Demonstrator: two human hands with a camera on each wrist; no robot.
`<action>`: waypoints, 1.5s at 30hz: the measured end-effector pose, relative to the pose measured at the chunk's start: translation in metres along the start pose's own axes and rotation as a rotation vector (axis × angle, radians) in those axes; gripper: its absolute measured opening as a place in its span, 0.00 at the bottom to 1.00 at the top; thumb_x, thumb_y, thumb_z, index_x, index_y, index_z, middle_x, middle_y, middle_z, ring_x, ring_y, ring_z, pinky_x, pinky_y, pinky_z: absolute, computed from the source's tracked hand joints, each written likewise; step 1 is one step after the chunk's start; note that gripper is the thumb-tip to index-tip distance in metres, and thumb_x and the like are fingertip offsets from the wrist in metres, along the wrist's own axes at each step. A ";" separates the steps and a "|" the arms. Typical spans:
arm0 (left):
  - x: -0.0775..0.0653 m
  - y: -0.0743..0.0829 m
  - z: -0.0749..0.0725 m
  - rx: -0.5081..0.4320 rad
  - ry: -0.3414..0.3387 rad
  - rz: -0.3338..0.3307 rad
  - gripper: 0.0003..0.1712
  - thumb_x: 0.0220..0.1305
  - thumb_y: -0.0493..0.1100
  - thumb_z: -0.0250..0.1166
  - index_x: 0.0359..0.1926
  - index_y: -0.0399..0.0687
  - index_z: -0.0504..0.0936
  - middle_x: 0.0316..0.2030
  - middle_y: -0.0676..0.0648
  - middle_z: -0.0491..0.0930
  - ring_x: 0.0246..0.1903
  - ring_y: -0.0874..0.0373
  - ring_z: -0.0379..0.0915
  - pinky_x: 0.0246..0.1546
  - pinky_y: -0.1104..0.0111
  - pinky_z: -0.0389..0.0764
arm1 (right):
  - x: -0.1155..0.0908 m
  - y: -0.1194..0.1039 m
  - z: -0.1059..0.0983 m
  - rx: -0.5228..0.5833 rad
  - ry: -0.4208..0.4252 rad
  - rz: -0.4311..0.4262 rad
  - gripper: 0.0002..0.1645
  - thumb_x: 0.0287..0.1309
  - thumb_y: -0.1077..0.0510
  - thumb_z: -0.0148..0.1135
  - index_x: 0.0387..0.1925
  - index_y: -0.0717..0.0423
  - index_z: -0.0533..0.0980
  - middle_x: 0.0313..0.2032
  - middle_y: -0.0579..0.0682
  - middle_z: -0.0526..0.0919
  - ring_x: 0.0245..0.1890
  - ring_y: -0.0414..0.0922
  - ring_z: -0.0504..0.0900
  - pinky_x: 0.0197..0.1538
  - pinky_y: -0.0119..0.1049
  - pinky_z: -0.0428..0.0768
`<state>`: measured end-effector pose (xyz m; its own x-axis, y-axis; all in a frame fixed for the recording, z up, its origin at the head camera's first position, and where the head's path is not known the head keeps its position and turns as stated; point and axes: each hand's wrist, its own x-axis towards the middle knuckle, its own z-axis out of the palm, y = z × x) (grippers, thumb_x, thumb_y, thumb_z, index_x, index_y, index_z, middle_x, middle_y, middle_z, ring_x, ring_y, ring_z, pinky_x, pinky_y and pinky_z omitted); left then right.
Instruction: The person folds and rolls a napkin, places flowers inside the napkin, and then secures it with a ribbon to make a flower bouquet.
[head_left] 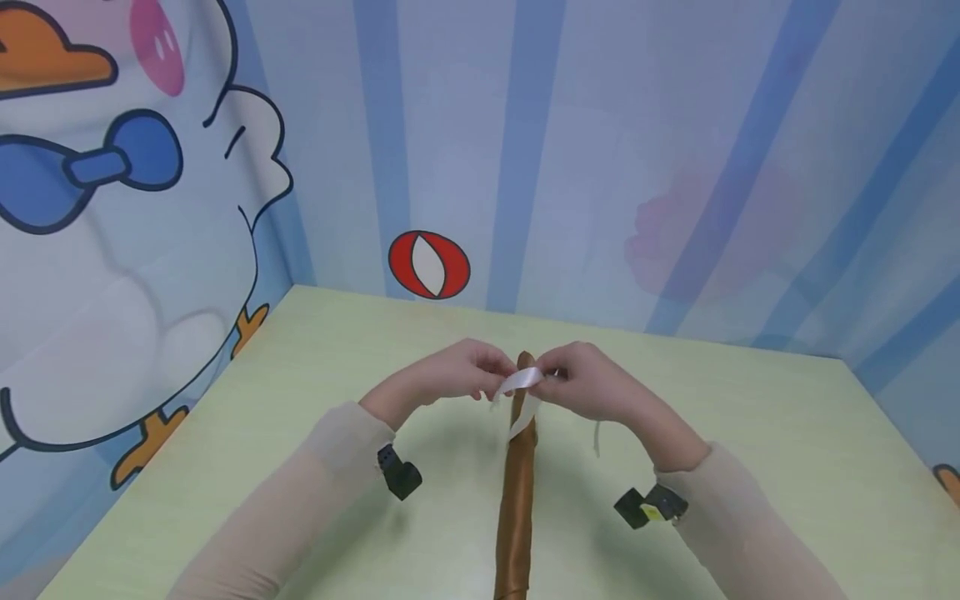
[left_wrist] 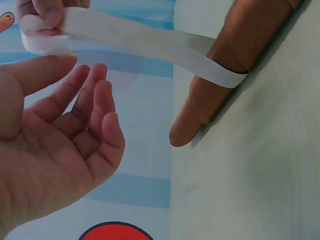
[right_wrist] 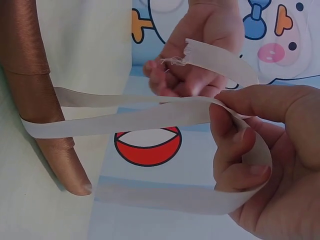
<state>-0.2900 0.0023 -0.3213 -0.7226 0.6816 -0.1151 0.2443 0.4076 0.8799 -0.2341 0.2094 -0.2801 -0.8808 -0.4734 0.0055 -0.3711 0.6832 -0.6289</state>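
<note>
A long, slim roll wrapped in shiny brown cloth lies on the table, its narrow tip pointing away from me. Around it, near that tip, loops a white ribbon, both lengths drawn up to my right hand. Thumb and index finger of that hand pinch the ribbon, and part of it curves round the other fingers in the right wrist view. My left hand is beside the ribbon's loose part, thumb and fingers apart, its thumb tip close to the ribbon. The ribbon's frayed end shows in front of the left palm.
The pale green table meets a blue striped cloth backdrop at its back edge. A large cartoon duck is printed on the left side. Small black cameras sit at both sleeve cuffs.
</note>
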 end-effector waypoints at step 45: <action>0.025 -0.019 0.028 -0.200 0.071 0.164 0.03 0.64 0.36 0.62 0.36 0.39 0.76 0.37 0.48 0.77 0.39 0.56 0.71 0.46 0.61 0.75 | -0.005 0.030 0.012 -0.002 0.233 0.006 0.09 0.57 0.60 0.66 0.40 0.57 0.79 0.47 0.55 0.79 0.52 0.57 0.75 0.53 0.54 0.74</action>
<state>-0.2949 0.0285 -0.3537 -0.7295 0.6810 0.0629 0.2343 0.1624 0.9585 -0.2368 0.2257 -0.3082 -0.9271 -0.3279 0.1815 -0.3659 0.6872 -0.6276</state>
